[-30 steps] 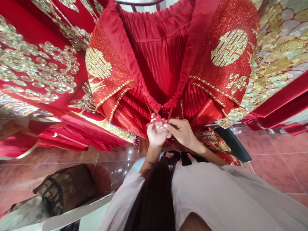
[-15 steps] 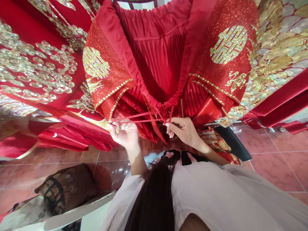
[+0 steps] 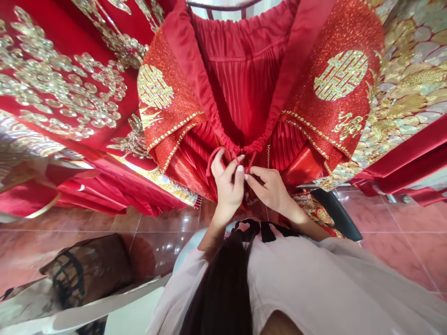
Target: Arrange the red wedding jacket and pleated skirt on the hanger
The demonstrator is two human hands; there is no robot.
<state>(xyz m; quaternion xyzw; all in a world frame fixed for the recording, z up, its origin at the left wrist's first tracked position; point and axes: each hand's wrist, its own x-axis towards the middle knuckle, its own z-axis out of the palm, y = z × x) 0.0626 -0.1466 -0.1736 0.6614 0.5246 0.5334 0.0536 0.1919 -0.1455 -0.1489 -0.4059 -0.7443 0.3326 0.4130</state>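
A red pleated skirt (image 3: 249, 88) with a gathered waistband and glittering gold-trimmed panels hangs in front of me. At the front of its waistband is a red drawstring (image 3: 210, 166), looped over the fingers of my left hand (image 3: 228, 184). That hand has its fingers closed around the cord, near the knot. My right hand (image 3: 267, 184) pinches the cord just beside it, its thumb and forefinger almost touching the left fingertips. The knot itself is partly hidden behind my fingers.
Beaded red garments (image 3: 52, 79) hang at the left, and a gold sequined one (image 3: 401, 79) at the right. On the lower left, a brown bag (image 3: 94, 263) rests by a white chair (image 3: 136, 304). A black-edged seat (image 3: 338, 214) with patterned red cloth is near my right arm.
My left hand has come in from the left, where it held the cord stretched out, to meet my right hand at the waistband. The cord now loops around the left fingers.
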